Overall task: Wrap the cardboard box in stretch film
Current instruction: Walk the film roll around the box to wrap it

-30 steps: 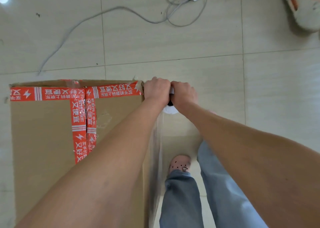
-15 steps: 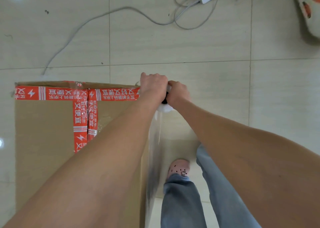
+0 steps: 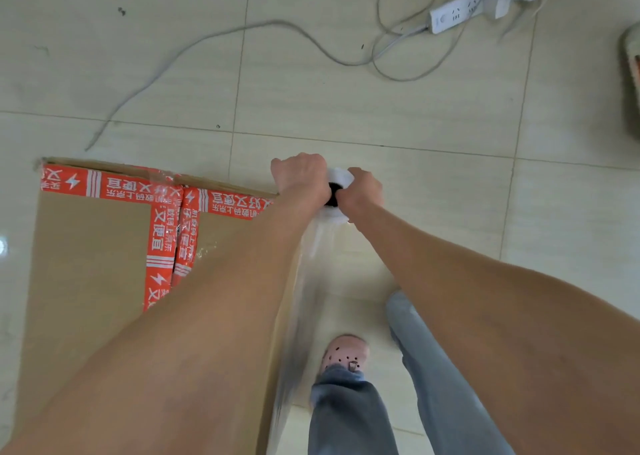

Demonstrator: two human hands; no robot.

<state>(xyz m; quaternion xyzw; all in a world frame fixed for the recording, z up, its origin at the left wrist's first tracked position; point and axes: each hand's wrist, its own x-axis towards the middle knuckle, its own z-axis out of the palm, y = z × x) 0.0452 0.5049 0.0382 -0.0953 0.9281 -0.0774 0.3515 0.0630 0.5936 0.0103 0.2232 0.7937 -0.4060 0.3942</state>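
A large cardboard box (image 3: 90,267), sealed with red printed tape, stands on the tiled floor at the left. Just past its far right corner a white stretch film roll (image 3: 337,191) with a dark core stands upright. My left hand (image 3: 301,177) grips its left side and my right hand (image 3: 363,189) grips its right side. A clear sheet of stretch film (image 3: 301,302) runs from the roll down along the box's right side. My left forearm hides much of the box top.
A white power strip (image 3: 457,13) and loose grey cables (image 3: 214,39) lie on the floor ahead. A shoe (image 3: 632,77) sits at the right edge. My legs in grey trousers and a pink clog (image 3: 344,352) are right of the box.
Both hands with the roll have moved away from the box's far right corner, to the right, drawing more film along the box's right side. My view has shifted left.
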